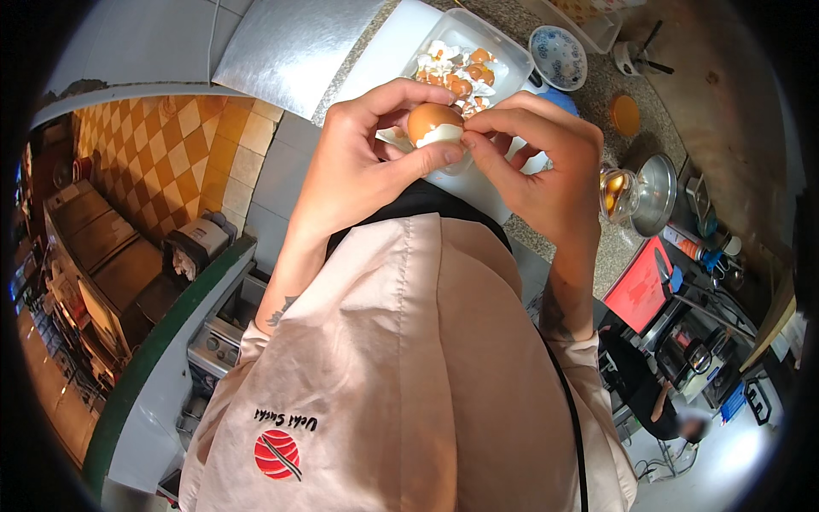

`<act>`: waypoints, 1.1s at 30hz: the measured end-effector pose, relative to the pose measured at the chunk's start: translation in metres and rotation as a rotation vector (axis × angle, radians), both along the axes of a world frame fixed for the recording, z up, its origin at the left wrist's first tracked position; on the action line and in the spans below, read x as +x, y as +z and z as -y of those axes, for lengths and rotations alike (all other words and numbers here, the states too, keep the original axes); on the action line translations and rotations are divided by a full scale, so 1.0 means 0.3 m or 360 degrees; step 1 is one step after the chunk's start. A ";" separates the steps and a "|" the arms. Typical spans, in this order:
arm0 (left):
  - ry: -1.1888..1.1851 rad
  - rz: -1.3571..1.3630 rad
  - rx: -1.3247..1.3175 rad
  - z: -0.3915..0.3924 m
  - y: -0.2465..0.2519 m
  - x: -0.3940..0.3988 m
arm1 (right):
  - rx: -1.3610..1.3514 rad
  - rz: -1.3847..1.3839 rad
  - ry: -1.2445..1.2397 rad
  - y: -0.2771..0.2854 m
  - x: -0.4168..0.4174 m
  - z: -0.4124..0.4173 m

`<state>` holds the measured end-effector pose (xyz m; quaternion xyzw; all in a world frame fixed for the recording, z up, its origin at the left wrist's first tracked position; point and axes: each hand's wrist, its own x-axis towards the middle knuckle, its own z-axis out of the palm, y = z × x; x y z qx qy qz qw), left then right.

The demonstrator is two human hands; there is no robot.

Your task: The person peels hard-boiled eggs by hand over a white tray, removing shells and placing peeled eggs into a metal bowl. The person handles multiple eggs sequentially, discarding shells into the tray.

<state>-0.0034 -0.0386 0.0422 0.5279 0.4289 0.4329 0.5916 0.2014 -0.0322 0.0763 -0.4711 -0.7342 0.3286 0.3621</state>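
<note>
My left hand [377,141] holds a brown egg [435,123] whose shell is partly off, with white showing along its lower side. The fingertips of my right hand [537,144] pinch at the egg's right edge, where the shell is broken. Behind the egg, a clear plastic container [515,54] holds many brown and white pieces of eggshell. The container rests on a white cutting board [377,54]. Further right, a clear tub [619,195] holds several brownish, shiny, rounded items, possibly eggs.
A blue-patterned bowl [558,57], an orange lid [625,115] and a steel bowl [656,195] stand on the speckled counter [592,96]. A red cutting board [640,285] lies further right. Another person in dark clothes [640,384] is at the lower right, well apart from my hands.
</note>
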 end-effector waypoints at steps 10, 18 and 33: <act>-0.0109 -0.0338 -0.0006 0.000 0.035 -0.016 | 0.0178 0.0248 0.0024 -0.010 -0.011 0.005; -0.0186 -0.0305 -0.0008 -0.008 0.014 -0.041 | 0.0342 0.0390 0.0100 -0.037 -0.021 0.002; -0.0141 0.0084 -0.0071 -0.013 -0.027 -0.037 | 0.0041 0.0017 0.0037 -0.051 0.006 0.002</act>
